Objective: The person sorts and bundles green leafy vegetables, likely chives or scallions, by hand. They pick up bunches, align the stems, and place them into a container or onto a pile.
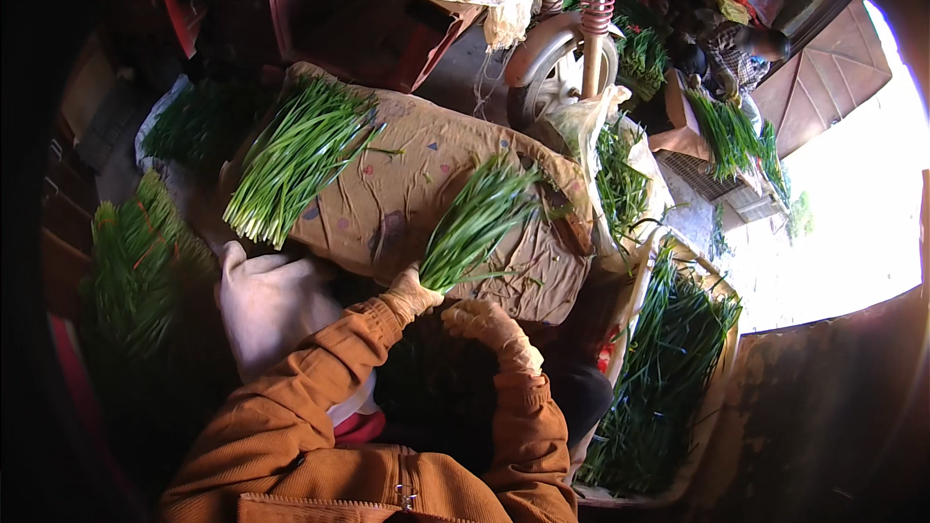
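My left hand (413, 293), in a pale rubber glove, grips a bunch of green garlic chives (476, 221) by its lower ends. The leaves fan up and to the right over a cloth-covered work surface (407, 160). Just right of those stem ends is my right hand (481, 323), gloved too, with its fingers curled; whether anything small is between them I cannot tell. A larger pile of chives (301, 160) lies on the left end of the cloth, pale cut ends towards me.
At my right stands a lined container (654, 370) full of chives, with a plastic bag (621, 174) of greens behind it. Banded bundles (138, 254) lie at left. Beyond the work surface is a vehicle wheel (563, 76). Another person (726, 62) sits near chives at the far right.
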`<state>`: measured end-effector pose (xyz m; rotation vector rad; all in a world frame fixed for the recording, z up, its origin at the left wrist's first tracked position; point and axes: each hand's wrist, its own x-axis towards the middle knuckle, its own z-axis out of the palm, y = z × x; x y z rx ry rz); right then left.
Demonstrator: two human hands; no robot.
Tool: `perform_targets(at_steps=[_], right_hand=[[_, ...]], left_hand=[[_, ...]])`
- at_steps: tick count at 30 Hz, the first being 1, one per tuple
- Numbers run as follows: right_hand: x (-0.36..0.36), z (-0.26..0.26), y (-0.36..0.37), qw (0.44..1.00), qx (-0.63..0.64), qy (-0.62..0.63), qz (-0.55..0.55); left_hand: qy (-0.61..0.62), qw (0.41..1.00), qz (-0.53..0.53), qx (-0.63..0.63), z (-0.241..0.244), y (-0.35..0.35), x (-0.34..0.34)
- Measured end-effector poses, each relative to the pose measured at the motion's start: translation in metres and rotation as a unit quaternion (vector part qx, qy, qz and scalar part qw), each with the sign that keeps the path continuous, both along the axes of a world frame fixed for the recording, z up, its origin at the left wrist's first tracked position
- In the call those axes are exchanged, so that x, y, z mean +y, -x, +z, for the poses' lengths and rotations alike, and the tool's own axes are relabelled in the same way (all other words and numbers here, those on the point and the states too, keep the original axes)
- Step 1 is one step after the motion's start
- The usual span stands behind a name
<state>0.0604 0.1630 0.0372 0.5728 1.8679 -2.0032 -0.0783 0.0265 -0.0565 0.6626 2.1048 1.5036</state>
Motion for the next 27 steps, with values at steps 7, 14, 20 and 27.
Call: perform_targets(at_steps=[7,14,20,27], right_hand=[[0.026,0.027,0.003,0.963,0.102,0.058,-0.241],[0.063,0.008,0.036,0.915,0.161,0.074,-0.362],[0.092,-0.013,0.075,0.916,0.217,-0.126,-0.313],[0.088,0.028,0.064,0.953,0.16,-0.167,-0.195]], left_hand=[[0.124,0.976,-0.013,-0.179,0.059,-0.02,-0.011],[0.111,0.994,-0.004,0.01,-0.027,-0.024,-0.034],[0.194,0.975,-0.037,0.102,0.02,-0.029,-0.034],[0.274,0.955,-0.027,0.11,0.062,-0.028,-0.039]])
